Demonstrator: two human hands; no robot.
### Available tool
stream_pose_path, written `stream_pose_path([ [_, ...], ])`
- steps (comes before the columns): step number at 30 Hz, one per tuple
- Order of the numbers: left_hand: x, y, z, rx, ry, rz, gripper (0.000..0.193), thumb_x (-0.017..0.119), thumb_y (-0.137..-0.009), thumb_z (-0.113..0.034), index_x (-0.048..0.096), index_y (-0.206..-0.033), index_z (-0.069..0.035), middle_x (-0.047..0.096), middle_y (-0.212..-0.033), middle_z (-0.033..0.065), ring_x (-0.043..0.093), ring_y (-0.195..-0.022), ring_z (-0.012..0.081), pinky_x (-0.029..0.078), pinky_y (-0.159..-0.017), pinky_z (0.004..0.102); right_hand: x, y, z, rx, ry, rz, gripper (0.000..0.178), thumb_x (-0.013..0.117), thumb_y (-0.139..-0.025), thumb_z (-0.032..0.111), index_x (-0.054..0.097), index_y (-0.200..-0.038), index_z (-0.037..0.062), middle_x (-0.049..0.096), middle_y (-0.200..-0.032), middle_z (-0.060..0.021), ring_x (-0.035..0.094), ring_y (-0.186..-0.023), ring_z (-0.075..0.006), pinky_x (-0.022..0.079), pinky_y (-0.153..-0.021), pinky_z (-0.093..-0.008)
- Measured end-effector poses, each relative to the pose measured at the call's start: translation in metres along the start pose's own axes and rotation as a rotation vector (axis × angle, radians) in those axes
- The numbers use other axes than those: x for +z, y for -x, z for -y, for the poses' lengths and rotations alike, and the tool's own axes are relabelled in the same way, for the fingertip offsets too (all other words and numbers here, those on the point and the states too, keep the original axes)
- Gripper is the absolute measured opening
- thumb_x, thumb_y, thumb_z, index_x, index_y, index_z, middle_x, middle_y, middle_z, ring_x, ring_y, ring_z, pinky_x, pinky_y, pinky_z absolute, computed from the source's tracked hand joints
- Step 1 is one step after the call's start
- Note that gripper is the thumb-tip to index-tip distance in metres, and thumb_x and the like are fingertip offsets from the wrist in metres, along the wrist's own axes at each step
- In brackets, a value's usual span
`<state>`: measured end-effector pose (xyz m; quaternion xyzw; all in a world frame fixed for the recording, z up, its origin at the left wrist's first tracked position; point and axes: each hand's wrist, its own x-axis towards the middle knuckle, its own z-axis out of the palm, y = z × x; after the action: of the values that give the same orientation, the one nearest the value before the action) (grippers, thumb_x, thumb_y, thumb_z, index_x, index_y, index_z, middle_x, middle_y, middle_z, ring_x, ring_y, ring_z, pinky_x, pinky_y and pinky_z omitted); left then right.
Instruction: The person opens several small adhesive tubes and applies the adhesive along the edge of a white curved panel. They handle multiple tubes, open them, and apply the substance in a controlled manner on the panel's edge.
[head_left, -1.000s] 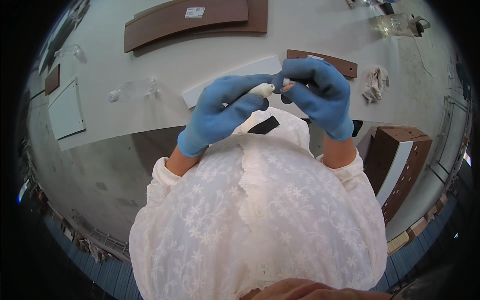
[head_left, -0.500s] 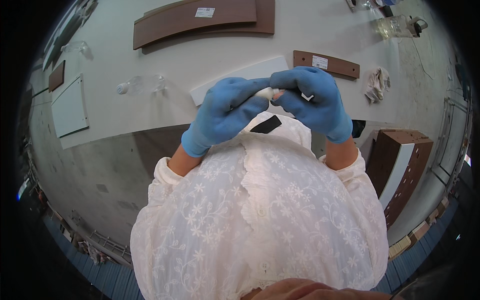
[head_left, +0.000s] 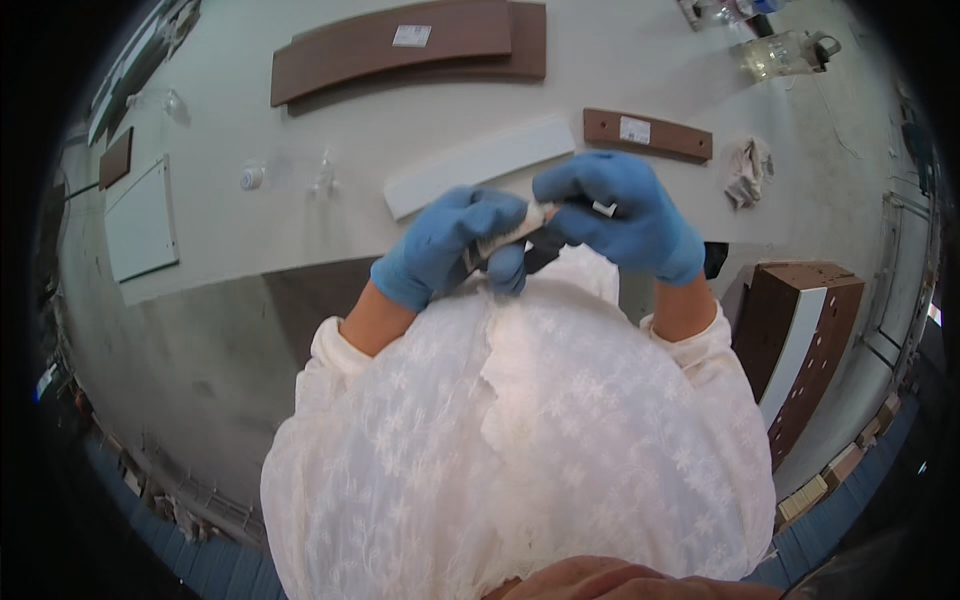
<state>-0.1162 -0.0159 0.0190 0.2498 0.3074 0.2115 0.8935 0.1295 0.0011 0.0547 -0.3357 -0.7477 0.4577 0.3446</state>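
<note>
My left hand (head_left: pixel 440 245), in a blue glove, is wrapped around a small whitish tube or bottle (head_left: pixel 515 236) with darker marks on its side. It is held in front of my chest, tilted up toward the right. My right hand (head_left: pixel 630 215), also gloved in blue, is curled with its fingertips at the upper end of that tube. A pinkish spot shows at those fingertips; I cannot make out what they pinch. Beyond the hands a narrow white board (head_left: pixel 480 168) lies slanted on the pale table (head_left: pixel 400 120).
Curved brown panels (head_left: pixel 390 50) lie stacked at the far side. A short brown piece (head_left: pixel 648 135) and a crumpled cloth (head_left: pixel 748 172) are at the right. A clear bottle (head_left: pixel 252 176) lies left, past it a white panel (head_left: pixel 143 222). Brown boards (head_left: pixel 810 340) stand beside my right arm.
Both hands have come down slightly toward my chest. The left hand has turned, so more of the tube shows, and the right fingertips have drawn a little away from the left hand.
</note>
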Motion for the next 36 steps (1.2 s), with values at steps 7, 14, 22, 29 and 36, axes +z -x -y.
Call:
stream_pose_path([
  [7, 0.016, -0.004, 0.001, 0.136, -0.387, -0.261, 0.033, 0.066, -0.099, -0.022, 0.07, -0.119, 0.004, 0.071, -0.078, 0.0079, 0.063, -0.063, 0.0178, 0.051, -0.066, 0.0307, 0.012, 0.003, -0.005, 0.138, 0.251, -0.123, 0.022, 0.073, -0.093, 0.024, 0.07, -0.081, 0.0051, 0.063, -0.066, -0.014, 0.062, -0.059, -0.0326, 0.05, -0.059, -0.0404],
  [14, 0.023, -0.019, -0.011, 0.864, -1.422, -0.294, 0.026, 0.065, -0.097, -0.007, 0.072, -0.121, 0.001, 0.069, -0.075, 0.0097, 0.064, -0.063, 0.0266, 0.049, -0.065, 0.036, 0.014, 0.01, -0.009, 0.414, 0.111, -0.165, 0.037, 0.069, -0.098, 0.039, 0.071, -0.086, 0.0047, 0.061, -0.065, -0.0112, 0.056, -0.056, -0.024, 0.045, -0.055, -0.0364],
  [22, 0.029, -0.02, -0.018, 0.84, -1.221, -0.214, 0.026, 0.062, -0.1, -0.008, 0.071, -0.122, 0.003, 0.073, -0.079, 0.0097, 0.069, -0.069, 0.0221, 0.053, -0.069, 0.0344, 0.01, 0.017, -0.004, 0.404, -0.279, -0.195, 0.029, 0.074, -0.093, 0.017, 0.074, -0.116, -0.0009, 0.069, -0.08, -0.0028, 0.057, -0.068, -0.0064, 0.047, -0.062, -0.0246],
  [29, 0.025, -0.021, -0.013, 0.83, -1.071, -0.156, 0.024, 0.068, -0.098, -0.011, 0.072, -0.12, -0.001, 0.071, -0.077, 0.0107, 0.064, -0.063, 0.0276, 0.05, -0.062, 0.0367, 0.019, 0.02, 0.0, 0.379, -0.509, -0.351, 0.018, 0.071, -0.094, 0.008, 0.073, -0.109, -0.001, 0.071, -0.083, -0.0039, 0.063, -0.067, -0.0063, 0.049, -0.057, -0.0207],
  [36, 0.02, -0.02, -0.01, 0.938, -1.645, -0.331, 0.035, 0.071, -0.091, -0.005, 0.07, -0.125, 0.0, 0.073, -0.089, 0.0118, 0.068, -0.074, 0.0289, 0.053, -0.074, 0.0394, 0.021, 0.011, 0.004, 0.52, -0.384, -0.372, 0.018, 0.072, -0.096, 0.015, 0.07, -0.089, -0.0009, 0.07, -0.073, -0.005, 0.061, -0.058, -0.007, 0.049, -0.055, -0.0239],
])
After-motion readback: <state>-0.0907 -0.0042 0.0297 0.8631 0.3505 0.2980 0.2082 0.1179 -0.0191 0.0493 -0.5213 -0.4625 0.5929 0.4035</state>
